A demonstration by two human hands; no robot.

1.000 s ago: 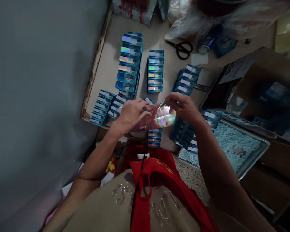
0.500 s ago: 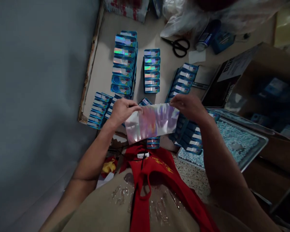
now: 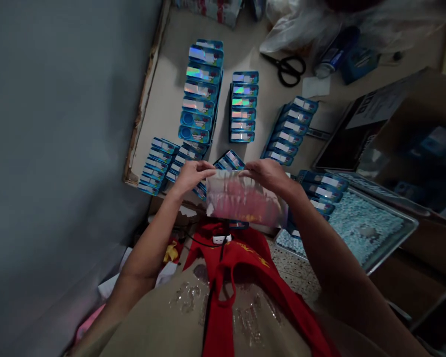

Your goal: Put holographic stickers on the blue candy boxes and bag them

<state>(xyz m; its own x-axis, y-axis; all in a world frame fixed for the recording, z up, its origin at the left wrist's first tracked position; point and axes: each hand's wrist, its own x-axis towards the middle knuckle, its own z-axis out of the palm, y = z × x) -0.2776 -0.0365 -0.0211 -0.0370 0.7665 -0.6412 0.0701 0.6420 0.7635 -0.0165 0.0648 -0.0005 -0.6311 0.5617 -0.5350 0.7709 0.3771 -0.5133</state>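
A shiny, see-through plastic sheet (image 3: 245, 198) with a rainbow sheen hangs in front of my red apron. It may be a flat bag; I cannot tell. My left hand (image 3: 193, 174) pinches its upper left edge. Along the same top edge, nearer the middle, my right hand (image 3: 265, 174) grips it between thumb and fingers. Behind the sheet lie a few small blue boxes (image 3: 229, 159), partly covered by it. Just left of my left hand stands a short row of blue boxes (image 3: 154, 166) with pale strips on top.
More rows of blue boxes (image 3: 201, 91) stand on the table (image 3: 163, 74). Black-handled scissors (image 3: 290, 70) and a spray can (image 3: 336, 52) lie at the back. To the right are an open cardboard carton (image 3: 375, 106) and a tray (image 3: 394, 255) of small pale-blue pieces. A wall (image 3: 59, 124) borders the left.
My right hand has slid left along the sheet's top edge, closer to my left hand. The sheet now hangs lower and more wrinkled. The whole view has shifted slightly.
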